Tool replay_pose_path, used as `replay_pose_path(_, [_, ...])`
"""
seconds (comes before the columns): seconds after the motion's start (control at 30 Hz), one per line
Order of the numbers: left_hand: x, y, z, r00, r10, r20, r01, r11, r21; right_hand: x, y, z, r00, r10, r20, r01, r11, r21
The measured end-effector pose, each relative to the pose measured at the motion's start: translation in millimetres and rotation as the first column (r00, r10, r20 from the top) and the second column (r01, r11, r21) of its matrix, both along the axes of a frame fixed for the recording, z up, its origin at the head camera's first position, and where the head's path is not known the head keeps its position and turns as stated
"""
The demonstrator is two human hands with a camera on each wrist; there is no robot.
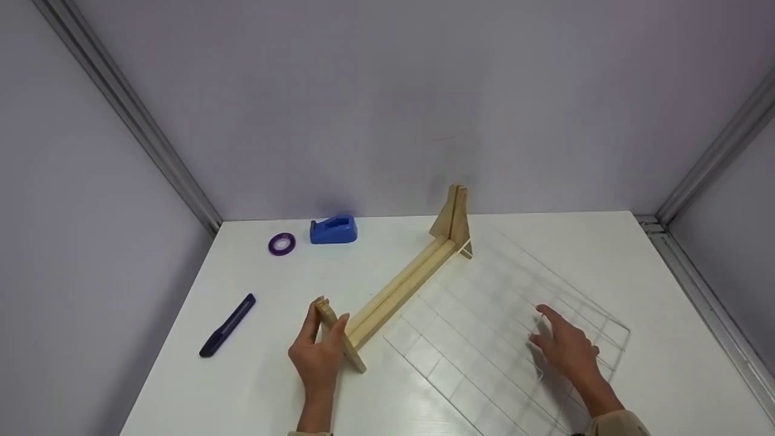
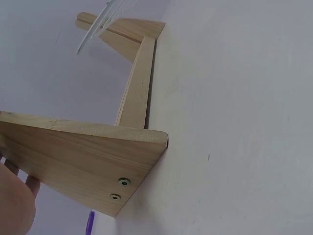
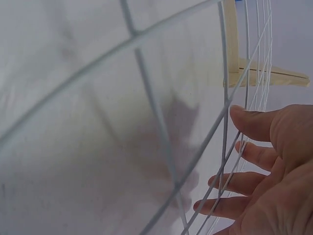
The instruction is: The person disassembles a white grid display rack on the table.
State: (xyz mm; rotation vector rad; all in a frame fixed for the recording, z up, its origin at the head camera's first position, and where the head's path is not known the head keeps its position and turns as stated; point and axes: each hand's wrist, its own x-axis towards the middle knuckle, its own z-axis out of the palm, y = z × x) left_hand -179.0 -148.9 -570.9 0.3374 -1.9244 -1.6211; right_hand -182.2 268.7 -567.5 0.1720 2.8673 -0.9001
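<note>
A light wooden stand [image 1: 399, 290] lies diagonally on the table, with a long base bar between two end panels. My left hand [image 1: 318, 357] grips its near end panel [image 1: 354, 354], thumb on the inner face, fingers on the outer edge. Two metal bolt heads show on this panel [image 2: 83, 161] in the left wrist view. My right hand [image 1: 566, 348] is at a white wire grid [image 1: 451, 399], its fingers spread and fairly straight against the wires [image 3: 203, 147]. Near the far end panel [image 1: 458, 218], white wire ends overlap the wood.
At the back left stand a blue tape dispenser [image 1: 334, 230] and a purple ring [image 1: 282, 244]. A dark blue utility knife [image 1: 227, 325] lies on the left of the white table [image 1: 260, 399]. Pale walls with metal rails [image 1: 139, 127] enclose the table at the back and sides.
</note>
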Motion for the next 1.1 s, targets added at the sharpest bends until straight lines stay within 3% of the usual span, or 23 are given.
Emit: replay_pose_path(1.1, [5.5,5.6,0.8,0.999,0.044,-0.001,-0.044,0.999,-0.016,2.9,2.3,-9.5,0.998,0.009,0.060,-0.016,0.993,0.117])
